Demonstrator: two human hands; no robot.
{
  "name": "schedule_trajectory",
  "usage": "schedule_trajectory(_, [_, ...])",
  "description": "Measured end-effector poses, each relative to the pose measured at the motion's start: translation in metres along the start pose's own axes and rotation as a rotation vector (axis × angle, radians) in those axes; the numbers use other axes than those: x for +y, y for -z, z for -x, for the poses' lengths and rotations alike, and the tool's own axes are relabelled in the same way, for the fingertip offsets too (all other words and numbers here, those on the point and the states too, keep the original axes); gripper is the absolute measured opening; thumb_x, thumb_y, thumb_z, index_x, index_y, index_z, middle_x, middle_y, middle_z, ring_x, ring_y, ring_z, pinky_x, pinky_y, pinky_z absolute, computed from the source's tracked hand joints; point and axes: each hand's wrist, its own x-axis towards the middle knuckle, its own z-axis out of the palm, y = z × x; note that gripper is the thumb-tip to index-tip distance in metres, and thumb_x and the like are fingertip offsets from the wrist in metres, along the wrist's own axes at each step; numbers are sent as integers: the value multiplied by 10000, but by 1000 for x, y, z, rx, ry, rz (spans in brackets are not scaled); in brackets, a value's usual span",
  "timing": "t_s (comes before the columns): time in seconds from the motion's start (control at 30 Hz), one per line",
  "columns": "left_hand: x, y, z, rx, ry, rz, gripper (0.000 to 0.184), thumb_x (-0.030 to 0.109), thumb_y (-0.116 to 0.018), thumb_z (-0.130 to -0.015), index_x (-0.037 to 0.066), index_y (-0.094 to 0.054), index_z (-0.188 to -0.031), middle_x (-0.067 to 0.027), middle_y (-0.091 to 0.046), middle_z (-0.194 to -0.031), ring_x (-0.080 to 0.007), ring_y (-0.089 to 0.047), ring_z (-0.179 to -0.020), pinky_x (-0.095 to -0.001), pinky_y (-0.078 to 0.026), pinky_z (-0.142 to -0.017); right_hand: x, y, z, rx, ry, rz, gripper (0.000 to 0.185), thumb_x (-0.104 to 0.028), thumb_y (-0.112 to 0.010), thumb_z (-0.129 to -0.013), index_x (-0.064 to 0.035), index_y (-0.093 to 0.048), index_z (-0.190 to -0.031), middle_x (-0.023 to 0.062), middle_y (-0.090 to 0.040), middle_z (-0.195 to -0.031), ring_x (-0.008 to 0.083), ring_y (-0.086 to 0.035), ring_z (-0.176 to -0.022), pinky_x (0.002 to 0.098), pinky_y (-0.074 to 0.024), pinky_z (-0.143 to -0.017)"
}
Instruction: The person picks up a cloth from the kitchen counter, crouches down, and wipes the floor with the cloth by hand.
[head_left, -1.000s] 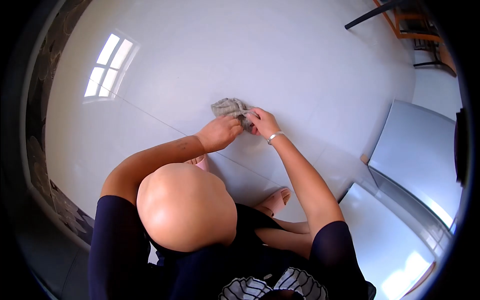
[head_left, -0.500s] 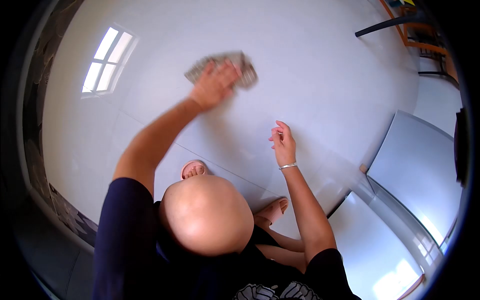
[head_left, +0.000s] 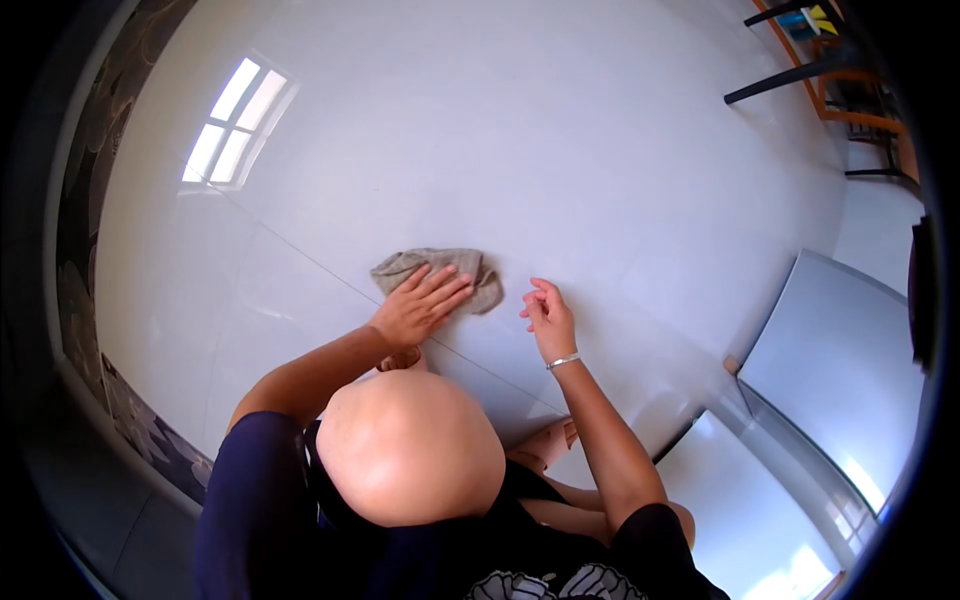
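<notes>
Left hand (head_left: pixel 415 312) lies flat, fingers stretched and slightly spread, on a grey-brown cloth (head_left: pixel 484 285) on the glossy white floor (head_left: pixel 620 150), just beyond the knee (head_left: pixel 410 445). Right hand (head_left: pixel 550 320) hovers half-curled nearby — grasping nothing. Upper right, a blue-and-yellow item (head_left: pixel 799 22) — any lettering too small to read.

Passable beyond rumpled grey-brown cloth (head_left: pixel 484 285), over glossy white floor (head_left: pixel 560 150); blocked nearside by bent bare knee (head_left: pixel 410 445), right by flat pale-grey panel (head_left: pixel 835 350), upper right by slim black leg (head_left: pixel 785 82).
</notes>
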Motion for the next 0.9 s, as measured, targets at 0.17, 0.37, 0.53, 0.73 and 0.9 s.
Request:
schedule_trajectory(0.17, [-91,40,-13,163,252,-92,568,256,-560,-938,176,-402,-1477,-37,-376,-1541,-272,-284,-1455,-486,-204,-1186,-4,-1,9,-32,-46,11,341,-152,-549,-984,-42,-507,-1303,61,-649,-977,133,-652,-774,262,-520,-615])
schedule_trajectory(0.37, [-183,79,-64,381,469,-233,566,258,-482,-978,134,-337,-1511,-62,-311,-1576,-271,-241,-1467,-449,-187,-1197,-26,5,4,-29,-5,-27,349,-143,-541,-981,-33,-503,-1310,61,-651,-971,127,-647,-792,262,-522,-618])
schedule_trajectory(0.53, [-88,42,-27,280,338,-125,606,229,-536,-941,118,-346,-1506,-87,-320,-1569,-296,-231,-1475,-488,-186,-1194,-10,-2,5,-55,-2,-47,345,-146,-538,-981,-29,-507,-1305,64,-655,-971,125,-650,-772,259,-520,-614])
schedule_trajectory(0.73, [-47,18,-13,138,214,-47,610,277,-528,-950,161,-336,-1518,-35,-322,-1575,-267,-247,-1471,-477,-172,-1201,-7,-10,9,-114,-44,-7,334,-148,-539,-984,-47,-514,-1301,64,-660,-971,124,-654,-770,259,-520,-610])
schedule_trajectory(0.9, [-167,63,-128,537,343,-253,548,241,-515,-964,152,-380,-1488,-57,-384,-1534,-274,-312,-1437,-481,-245,-1165,-18,-2,7,-51,-27,-57,325,-130,-537,-984,-36,-516,-1294,63,-663,-971,125,-654,-771,257,-523,-616])
